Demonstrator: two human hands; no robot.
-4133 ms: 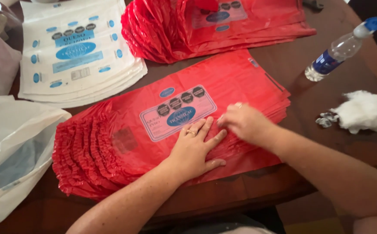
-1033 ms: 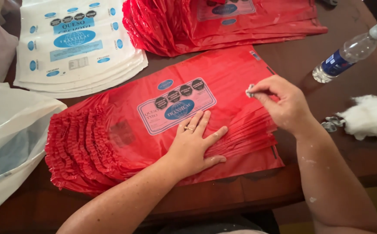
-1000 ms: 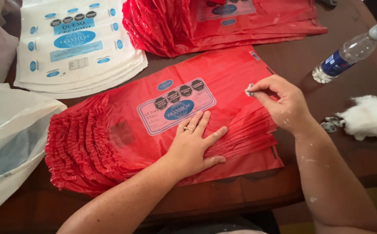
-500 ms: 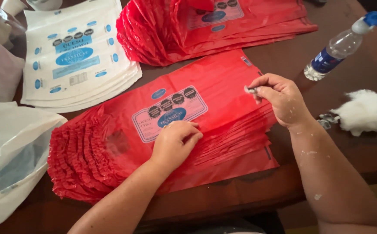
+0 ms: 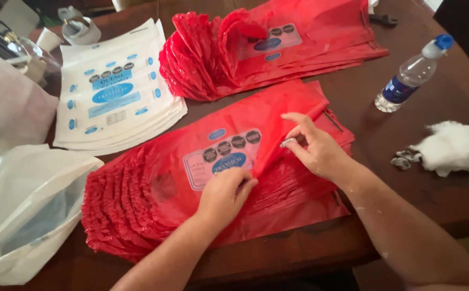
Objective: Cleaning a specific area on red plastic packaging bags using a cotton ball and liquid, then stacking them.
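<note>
A fanned stack of flat red plastic bags [image 5: 153, 210], each printed with a pale label and blue oval, is spread on a dark brown wooden table [image 5: 450, 199]. The left hand [image 5: 225, 195] is curled loosely on the top bag just below its label, fingertips pressed into the film, nothing enclosed that can be made out. The right hand [image 5: 314, 148] is nearly closed, thumb and forefinger pinched on a fold of the top bag near its right end, with something small and pale between them that cannot be identified. The top sheet appears to be in the middle of being separated from the stack; a steady lift while the sheets beneath are kept pinned would seem to be called for. Compared with half a second ago, the film is raised into a ridge between the hands. A second red stack [image 5: 277, 48], white printed bags [image 5: 116, 102], a clear water bottle [image 5: 412, 73] and white wadding [image 5: 455, 146] lie around.
</note>
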